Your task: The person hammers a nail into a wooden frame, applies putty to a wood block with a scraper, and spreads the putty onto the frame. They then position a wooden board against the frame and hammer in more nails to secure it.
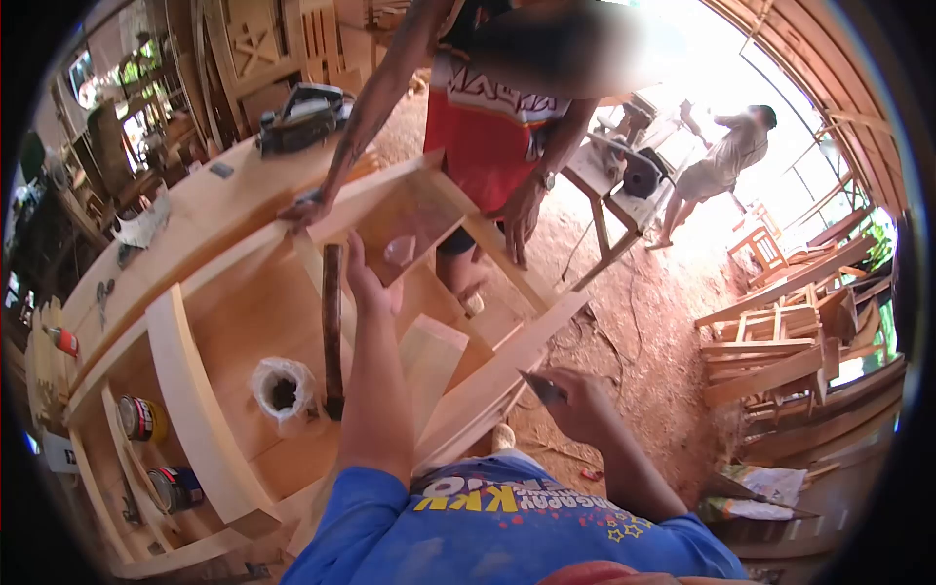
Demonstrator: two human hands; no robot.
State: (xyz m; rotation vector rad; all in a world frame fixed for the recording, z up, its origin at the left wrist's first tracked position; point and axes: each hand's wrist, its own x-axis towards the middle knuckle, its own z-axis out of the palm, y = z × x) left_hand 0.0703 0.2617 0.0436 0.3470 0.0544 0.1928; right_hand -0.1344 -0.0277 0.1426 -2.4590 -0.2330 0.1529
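Observation:
A wooden furniture frame (177, 356) with several compartments lies in front of me. My left hand (373, 288) reaches over it, fingers apart beside a crosspiece; part of the hand is hidden. Close to those fingers is a small clear plastic-looking piece (400, 251). Just left of my forearm, a hammer-like tool (333, 322) with a dark wooden handle rests across the frame. Outside the near rail, my right hand (582, 402) grips a putty knife (546, 390), its dark pointed blade turned toward the frame. A plastic-wrapped roll-like object (283, 388) sits in a compartment.
A person in a red shirt (478, 136) stands across the frame, one hand (310, 208) on its corner. Cans (142, 417) stand at left. A workbench (210, 200) runs behind. Stacked wooden furniture parts (780, 341) lie right. Another person (726, 156) is near a machine (634, 171).

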